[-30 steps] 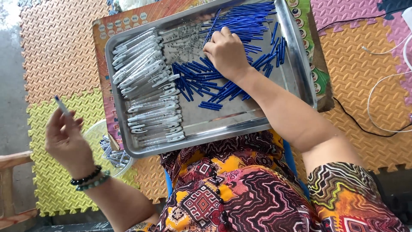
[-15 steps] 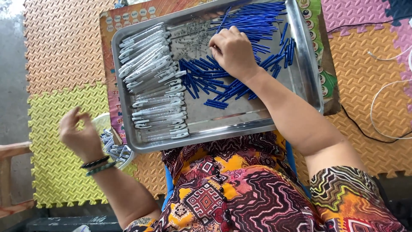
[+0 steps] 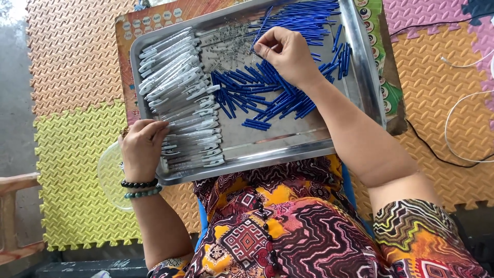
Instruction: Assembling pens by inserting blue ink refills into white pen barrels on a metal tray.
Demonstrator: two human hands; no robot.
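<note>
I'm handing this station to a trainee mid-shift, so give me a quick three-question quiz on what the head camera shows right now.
1. True or false: the left hand rests on the row of white plastic pen barrels at the near left of the rectangular steel tray.
2. What does the right hand pinch? A. a thin blue pen part B. a black bead bracelet C. a white cable
3. Fill in: between the white barrels and the pile of blue plastic pen parts lies a heap of small metal ____.

Key: 1 true; 2 A; 3 springs, as far as the view lets one tell.
</note>
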